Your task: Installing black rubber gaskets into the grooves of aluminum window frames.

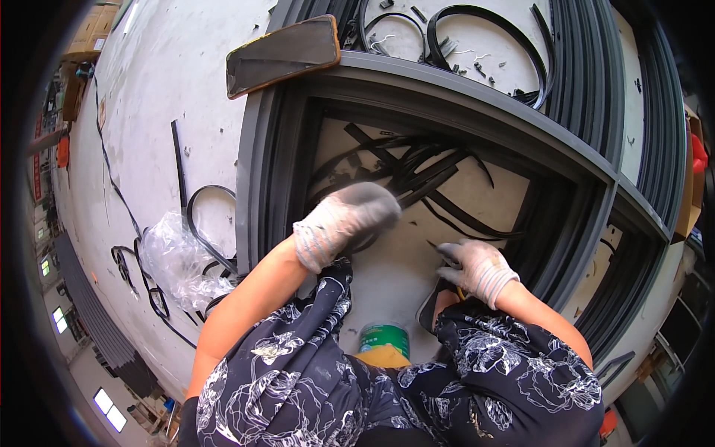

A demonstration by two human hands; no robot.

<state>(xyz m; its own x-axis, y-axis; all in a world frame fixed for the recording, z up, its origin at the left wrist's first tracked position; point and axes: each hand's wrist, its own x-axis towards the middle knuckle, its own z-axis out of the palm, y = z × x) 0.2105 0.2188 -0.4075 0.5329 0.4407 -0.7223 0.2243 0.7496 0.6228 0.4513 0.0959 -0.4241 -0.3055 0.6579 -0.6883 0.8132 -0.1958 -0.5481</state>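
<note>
My left hand [354, 220], in a white knit glove with a grey palm, is blurred by motion beside a tangle of black rubber strips [417, 175]. Whether its fingers grip a strip cannot be made out. Farther right and lower, my right hand [479, 270], gloved alike, is closed with its fingers curled. A thin dark tip pokes out by its fingertips, and a bit of yellow shows beneath the hand; most of what it holds is hidden. The strips lie inside a dark grey metal frame [477, 93] that surrounds the work area.
A phone-like flat dark panel with an orange edge [283, 56] rests on the frame's far left corner. Clear plastic film [179, 257] and loose black strips lie on the left floor. A green can [385, 337] stands between my knees. More grey frames [588, 82] are at right.
</note>
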